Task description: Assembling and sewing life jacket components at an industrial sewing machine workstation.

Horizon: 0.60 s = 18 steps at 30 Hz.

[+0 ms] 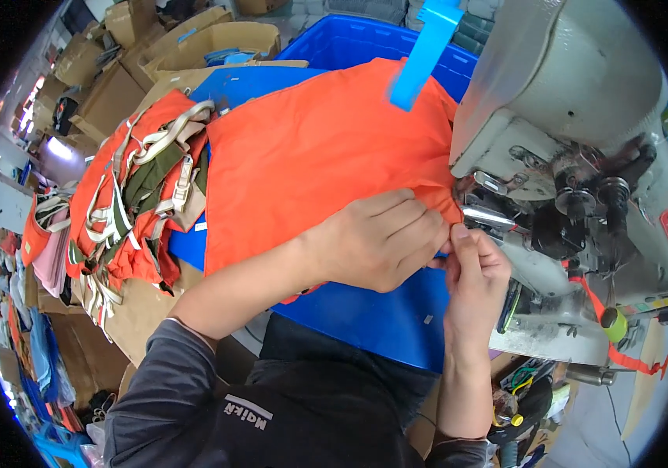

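A bright orange rectangular cloth panel [302, 148] lies spread over the glossy blue table [365, 320], its right-hand corner gathered in toward the bulky pale-grey sewing machine [552, 62]. The right hand [476, 265] pinches that corner's edge between thumb and forefinger, just beside a slim shiny metal part [488, 218] of the machine. The left hand [388, 240] bends its fingers over the cloth close by; its fingertips are partly hidden, so I cannot tell whether it grips or only presses.

For good work here, the edges are probably best matched exactly at the pinch, with the folds near the machine smoothed out so no stray layer is caught. The left hand would do well to bear the panel's weight without pulling, and the fingertips should stay clear of the metal parts. The heap of orange and green cloth with cream straps [139, 179] at the panel's left is best kept from snagging its edge.
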### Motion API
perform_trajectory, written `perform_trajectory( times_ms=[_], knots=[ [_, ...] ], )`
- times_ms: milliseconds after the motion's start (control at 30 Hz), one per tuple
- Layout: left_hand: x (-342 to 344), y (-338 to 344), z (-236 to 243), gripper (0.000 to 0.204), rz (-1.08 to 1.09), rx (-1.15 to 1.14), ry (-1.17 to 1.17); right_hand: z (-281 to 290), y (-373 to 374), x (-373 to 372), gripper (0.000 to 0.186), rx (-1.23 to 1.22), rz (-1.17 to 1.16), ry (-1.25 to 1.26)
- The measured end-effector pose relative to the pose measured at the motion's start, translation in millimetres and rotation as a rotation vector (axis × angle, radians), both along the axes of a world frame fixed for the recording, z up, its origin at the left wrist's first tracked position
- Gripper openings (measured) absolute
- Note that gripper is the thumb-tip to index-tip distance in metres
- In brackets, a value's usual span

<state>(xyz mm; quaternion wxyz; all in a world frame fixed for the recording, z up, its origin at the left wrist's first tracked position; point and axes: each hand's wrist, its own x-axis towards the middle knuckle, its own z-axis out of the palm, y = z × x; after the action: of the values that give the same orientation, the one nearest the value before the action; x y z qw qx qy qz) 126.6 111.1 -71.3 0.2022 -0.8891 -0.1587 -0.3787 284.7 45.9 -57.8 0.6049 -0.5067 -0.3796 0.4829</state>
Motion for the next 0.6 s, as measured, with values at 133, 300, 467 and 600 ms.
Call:
perform_trajectory(
  times_ms=[133,300,467,600],
  knots=[
    [4.2,6.5,-5.9,0.028,0.007,0.010,-0.047,-4.5,3.8,-2.3,0.031,0.002,-0.091,-0.074],
    [8.6,16.1,-2.6,0.027,-0.022,-0.057,-0.054,-3.1,6.7,-3.4,0.030,0.000,-0.128,-0.136],
    [6.8,19.1,-4.5,0.024,-0.021,-0.071,-0.043,9.1,-2.6,3.8,0.030,-0.088,-0.037,-0.130],
    [7.3,24.6,-3.4,0.021,-0.014,-0.035,-0.019,31.9,-45.5,26.4,0.026,-0.026,-0.174,-0.516]
  ],
)
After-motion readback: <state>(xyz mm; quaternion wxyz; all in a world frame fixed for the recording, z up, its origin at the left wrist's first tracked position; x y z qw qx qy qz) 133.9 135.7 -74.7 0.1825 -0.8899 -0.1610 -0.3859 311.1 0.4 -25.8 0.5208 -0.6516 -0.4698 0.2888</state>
